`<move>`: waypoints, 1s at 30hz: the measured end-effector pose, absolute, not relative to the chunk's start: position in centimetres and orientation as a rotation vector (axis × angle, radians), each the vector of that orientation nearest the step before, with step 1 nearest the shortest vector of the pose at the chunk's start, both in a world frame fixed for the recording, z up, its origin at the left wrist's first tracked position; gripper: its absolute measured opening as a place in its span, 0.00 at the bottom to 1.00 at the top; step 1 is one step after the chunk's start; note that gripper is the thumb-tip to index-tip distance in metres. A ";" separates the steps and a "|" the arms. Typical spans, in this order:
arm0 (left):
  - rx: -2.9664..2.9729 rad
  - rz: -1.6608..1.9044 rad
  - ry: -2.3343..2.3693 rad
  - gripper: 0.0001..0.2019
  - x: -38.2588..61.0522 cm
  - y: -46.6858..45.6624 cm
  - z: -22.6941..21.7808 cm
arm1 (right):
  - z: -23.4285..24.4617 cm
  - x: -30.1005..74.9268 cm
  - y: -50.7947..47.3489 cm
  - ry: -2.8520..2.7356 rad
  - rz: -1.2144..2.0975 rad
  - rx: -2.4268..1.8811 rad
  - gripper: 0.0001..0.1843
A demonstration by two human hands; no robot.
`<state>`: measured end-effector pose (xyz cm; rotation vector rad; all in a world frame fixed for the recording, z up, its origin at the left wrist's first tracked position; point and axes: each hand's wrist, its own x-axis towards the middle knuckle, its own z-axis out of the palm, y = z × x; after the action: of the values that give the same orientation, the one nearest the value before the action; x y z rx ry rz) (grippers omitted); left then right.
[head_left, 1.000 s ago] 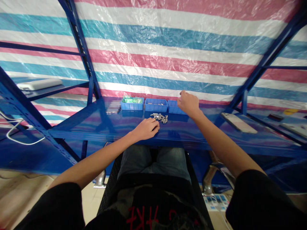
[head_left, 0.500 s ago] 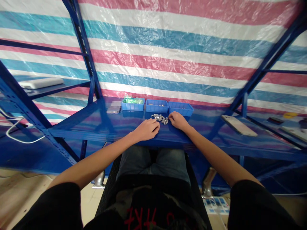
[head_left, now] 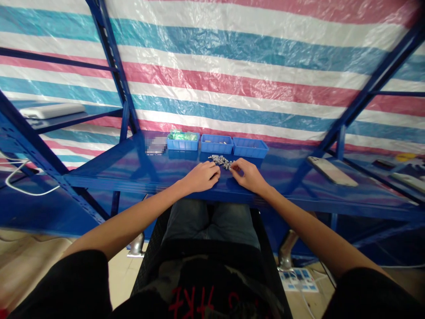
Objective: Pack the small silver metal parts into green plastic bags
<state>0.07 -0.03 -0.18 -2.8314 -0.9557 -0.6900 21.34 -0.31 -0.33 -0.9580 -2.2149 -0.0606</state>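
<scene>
A small pile of shiny metal parts (head_left: 222,161) lies on the blue tabletop (head_left: 166,170), too small for me to name their kind. My left hand (head_left: 204,176) rests at the pile's near left side, its fingers curled and bent inward; what they hold, if anything, is hidden. At the pile's right edge, my right hand (head_left: 247,174) has thumb and forefinger brought together against the parts. Whether a piece sits in that pinch is too small to make out.
Behind the pile stand three blue bins: one with green plastic packaging (head_left: 183,141), a middle bin (head_left: 217,144) with a few small pieces, and a right bin (head_left: 250,148). A phone (head_left: 332,171) lies to the right. Blue rack posts (head_left: 114,66) rise at both sides.
My right hand has shifted slightly left and nearer, its fingers now at the pile's right edge. My left hand stays almost in place. The whole view has tilted a little.
</scene>
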 end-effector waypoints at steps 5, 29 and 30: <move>-2.860 -0.741 -0.995 0.08 0.1 0.0 -0.3 | -0.2 20.0 -0.7 -2.067 0.233 -0.977 0.02; -2.873 -0.709 -0.899 0.05 0.2 -0.1 -0.2 | -0.7 18.8 -2.0 -2.233 0.081 -1.032 0.04; -2.862 -0.709 -0.914 0.05 0.2 -0.1 -0.2 | -0.7 18.8 -2.0 -2.236 0.069 -1.047 0.04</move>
<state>0.19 -0.09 -0.17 -2.8623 -0.9139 -0.7086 18.79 -1.97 -0.72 -1.0473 -2.2364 0.0694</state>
